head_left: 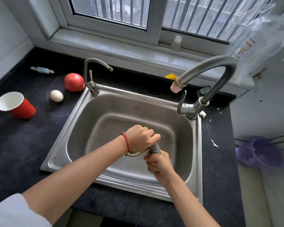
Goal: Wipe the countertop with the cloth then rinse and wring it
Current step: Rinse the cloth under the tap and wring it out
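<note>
Head view: both hands, left and right, clenched around twisted grey cloth; bag lettering unreadable

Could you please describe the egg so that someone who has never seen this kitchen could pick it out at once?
Start at the steel sink set in the dark countertop and look left of its far left corner, by the smaller faucet. The egg lies there on the countertop, between the tomato and the red paper cup. It is the only small, white, smooth oval there.
</note>
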Action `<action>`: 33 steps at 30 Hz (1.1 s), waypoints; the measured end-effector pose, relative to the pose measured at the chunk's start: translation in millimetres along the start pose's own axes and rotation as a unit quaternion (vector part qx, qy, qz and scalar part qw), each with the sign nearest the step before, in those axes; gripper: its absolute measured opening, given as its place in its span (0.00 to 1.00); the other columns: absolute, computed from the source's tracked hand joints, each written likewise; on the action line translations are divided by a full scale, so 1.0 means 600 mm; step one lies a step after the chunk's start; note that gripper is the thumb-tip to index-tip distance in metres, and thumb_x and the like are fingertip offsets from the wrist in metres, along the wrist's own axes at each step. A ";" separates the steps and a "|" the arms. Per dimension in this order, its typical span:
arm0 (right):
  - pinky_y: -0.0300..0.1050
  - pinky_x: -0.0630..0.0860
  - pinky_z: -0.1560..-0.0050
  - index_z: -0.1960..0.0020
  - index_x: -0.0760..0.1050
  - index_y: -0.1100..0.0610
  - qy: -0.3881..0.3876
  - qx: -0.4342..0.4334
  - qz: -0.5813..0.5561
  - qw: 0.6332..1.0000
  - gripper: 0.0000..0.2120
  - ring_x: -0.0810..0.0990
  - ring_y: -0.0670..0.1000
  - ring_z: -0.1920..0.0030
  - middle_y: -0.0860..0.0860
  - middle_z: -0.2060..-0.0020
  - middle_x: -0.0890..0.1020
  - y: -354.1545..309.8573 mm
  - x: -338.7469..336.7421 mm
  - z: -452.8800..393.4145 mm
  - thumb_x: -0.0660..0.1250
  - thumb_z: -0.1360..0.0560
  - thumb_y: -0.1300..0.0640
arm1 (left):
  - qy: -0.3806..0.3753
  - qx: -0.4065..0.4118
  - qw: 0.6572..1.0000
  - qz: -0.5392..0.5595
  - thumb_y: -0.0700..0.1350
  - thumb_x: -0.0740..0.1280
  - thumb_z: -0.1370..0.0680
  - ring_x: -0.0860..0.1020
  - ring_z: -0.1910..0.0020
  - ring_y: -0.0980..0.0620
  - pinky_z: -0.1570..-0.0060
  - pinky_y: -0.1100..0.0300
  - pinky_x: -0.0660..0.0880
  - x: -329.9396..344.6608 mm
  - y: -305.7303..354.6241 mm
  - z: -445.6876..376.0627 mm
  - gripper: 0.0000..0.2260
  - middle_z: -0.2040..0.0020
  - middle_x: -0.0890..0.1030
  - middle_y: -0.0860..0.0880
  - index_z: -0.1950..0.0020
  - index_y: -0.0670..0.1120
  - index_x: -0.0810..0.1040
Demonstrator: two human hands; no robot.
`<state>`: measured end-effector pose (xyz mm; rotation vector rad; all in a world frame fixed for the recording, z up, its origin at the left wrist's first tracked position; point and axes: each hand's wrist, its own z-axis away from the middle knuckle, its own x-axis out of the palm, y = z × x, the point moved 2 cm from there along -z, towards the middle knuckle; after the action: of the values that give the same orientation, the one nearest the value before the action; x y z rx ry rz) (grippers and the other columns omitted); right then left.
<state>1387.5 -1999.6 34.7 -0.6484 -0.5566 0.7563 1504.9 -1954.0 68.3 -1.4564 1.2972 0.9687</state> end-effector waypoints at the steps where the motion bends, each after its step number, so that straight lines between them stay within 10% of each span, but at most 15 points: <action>1: 0.33 0.52 0.79 0.70 0.65 0.57 0.002 0.006 0.041 0.999 0.14 0.55 0.45 0.82 0.47 0.83 0.60 -0.006 -0.001 -0.001 0.60 0.35 0.74 | -0.003 -0.013 1.000 0.012 0.43 0.65 0.39 0.71 0.83 0.52 0.85 0.66 0.62 0.003 -0.001 0.004 0.01 0.78 0.72 0.51 0.71 0.47 0.74; 6: 0.33 0.56 0.79 0.67 0.71 0.54 -0.056 -0.017 0.334 0.941 0.08 0.61 0.44 0.82 0.45 0.83 0.66 -0.081 -0.001 -0.004 0.68 0.34 0.64 | 0.005 -0.178 0.978 0.111 0.44 0.77 0.49 0.73 0.81 0.48 0.85 0.66 0.65 0.008 -0.005 0.034 0.15 0.77 0.74 0.48 0.70 0.44 0.75; 9: 0.34 0.61 0.79 0.67 0.77 0.50 -0.183 -0.060 0.305 0.933 0.07 0.67 0.44 0.78 0.44 0.79 0.73 -0.111 -0.009 0.002 0.68 0.31 0.51 | 0.040 -0.283 0.941 0.180 0.43 0.76 0.46 0.74 0.80 0.45 0.83 0.64 0.67 0.010 -0.007 0.057 0.13 0.76 0.74 0.46 0.71 0.43 0.73; 13: 0.38 0.75 0.69 0.38 0.73 0.48 -0.188 -0.010 0.026 0.982 0.18 0.80 0.48 0.66 0.52 0.56 0.84 -0.091 -0.040 -0.013 0.63 0.27 0.46 | 0.073 -0.463 0.806 0.362 0.47 0.75 0.36 0.74 0.73 0.46 0.71 0.62 0.68 0.030 -0.017 0.101 0.10 0.74 0.78 0.45 0.67 0.43 0.77; 17: 0.49 0.66 0.37 0.36 0.71 0.51 0.011 -0.017 0.485 0.875 0.20 0.70 0.51 0.34 0.49 0.39 0.76 -0.011 -0.053 -0.039 0.62 0.25 0.45 | 0.032 -0.591 0.671 0.447 0.48 0.75 0.36 0.72 0.75 0.54 0.69 0.64 0.71 0.052 -0.006 0.128 0.08 0.77 0.74 0.54 0.68 0.48 0.77; 20: 0.42 0.69 0.47 0.51 0.77 0.46 0.007 -0.028 0.199 0.980 0.08 0.77 0.42 0.47 0.46 0.48 0.81 -0.001 -0.016 -0.036 0.63 0.25 0.46 | -0.063 -0.581 0.657 0.476 0.48 0.71 0.34 0.75 0.76 0.51 0.70 0.59 0.76 0.057 0.019 0.119 0.07 0.74 0.77 0.50 0.63 0.45 0.78; 25: 0.52 0.78 0.51 0.57 0.76 0.60 0.099 -0.044 0.069 0.992 0.05 0.82 0.57 0.56 0.60 0.59 0.84 0.004 -0.001 -0.037 0.64 0.25 0.59 | -0.268 -0.364 0.670 0.589 0.56 0.68 0.30 0.76 0.62 0.69 0.65 0.79 0.69 0.029 0.057 0.097 0.16 0.60 0.78 0.64 0.44 0.57 0.76; 29: 0.46 0.79 0.60 0.55 0.76 0.61 0.158 -0.072 0.094 0.980 0.05 0.82 0.52 0.64 0.53 0.68 0.85 0.008 -0.047 -0.031 0.67 0.27 0.59 | -0.211 -0.437 0.560 0.671 0.54 0.65 0.26 0.80 0.52 0.58 0.45 0.62 0.75 0.028 0.024 0.115 0.11 0.53 0.83 0.58 0.46 0.54 0.80; 33: 0.52 0.79 0.53 0.57 0.76 0.57 0.157 -0.096 0.136 0.973 0.04 0.83 0.56 0.58 0.58 0.62 0.85 0.002 -0.047 -0.015 0.69 0.29 0.58 | -0.315 -0.407 0.792 0.328 0.48 0.63 0.24 0.70 0.34 0.47 0.32 0.50 0.62 0.061 0.025 0.127 0.16 0.37 0.76 0.46 0.37 0.49 0.74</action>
<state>1376.0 -2023.4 21.4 -1.0185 -0.2519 0.8407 1496.5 -1890.0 11.8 -1.0293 0.8711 2.4704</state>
